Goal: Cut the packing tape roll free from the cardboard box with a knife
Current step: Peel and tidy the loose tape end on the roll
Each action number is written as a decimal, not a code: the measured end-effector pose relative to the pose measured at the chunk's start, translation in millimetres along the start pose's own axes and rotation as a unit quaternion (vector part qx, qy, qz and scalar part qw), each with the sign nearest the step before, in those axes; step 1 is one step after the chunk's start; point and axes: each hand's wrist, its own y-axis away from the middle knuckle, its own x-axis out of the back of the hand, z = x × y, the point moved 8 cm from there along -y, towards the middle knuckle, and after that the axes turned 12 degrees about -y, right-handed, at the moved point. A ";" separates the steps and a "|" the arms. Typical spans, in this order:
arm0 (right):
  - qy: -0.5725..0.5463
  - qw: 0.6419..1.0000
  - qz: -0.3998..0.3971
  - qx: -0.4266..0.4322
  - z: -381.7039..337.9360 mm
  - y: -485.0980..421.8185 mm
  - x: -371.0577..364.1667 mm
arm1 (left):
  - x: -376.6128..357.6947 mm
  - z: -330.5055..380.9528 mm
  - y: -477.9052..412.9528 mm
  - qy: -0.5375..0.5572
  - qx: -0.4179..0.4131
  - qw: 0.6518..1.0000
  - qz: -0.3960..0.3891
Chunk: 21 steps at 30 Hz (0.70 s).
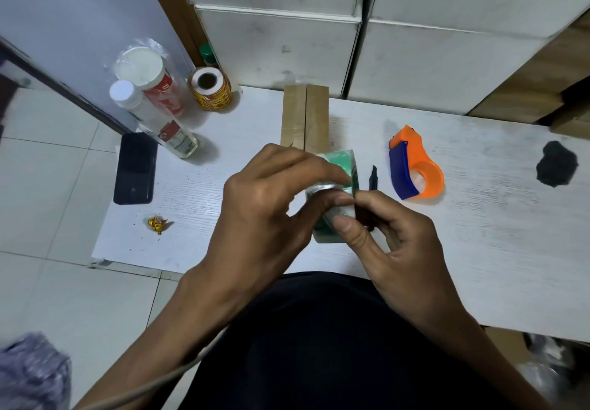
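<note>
Held above the white table [479,218], just in front of the cardboard box [305,117]: a packing tape roll [343,167], clear with a green-tinted core (glossy, partly hidden by fingers). Left hand [265,205] closed over its top; right hand [392,231] pinching its near edge, a dark knife [373,178] tucked alongside.

I count two hands: left grip [265,205], right grip [396,234]. Between them, one packing tape roll [340,167]. Just beyond the grips, one cardboard box [305,116]. Right of the right grip: one knife [373,178], one orange-and-blue tape dispenser [415,167]. Left of the left grip: one black phone [135,168], two bottles [153,116], one label roll [210,89], one crumpled yellow scrap [157,224].
</note>
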 end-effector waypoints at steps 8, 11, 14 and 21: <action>0.053 0.997 -0.040 -0.049 25.2 5.5 -7.7 | -22.7 -22.4 16.1 0.061 0.065 0.994 -0.070; 0.051 0.993 -0.036 -0.102 45.6 6.5 -0.4 | -36.6 -40.6 17.7 0.113 0.108 0.983 -0.100; 0.070 0.989 -0.012 -0.129 62.1 6.9 14.1 | -51.7 -81.2 5.0 0.096 0.160 0.981 -0.047; 0.057 0.983 0.043 -0.170 87.0 15.8 39.6 | -136.4 -154.3 -57.8 -0.084 0.061 0.988 -0.114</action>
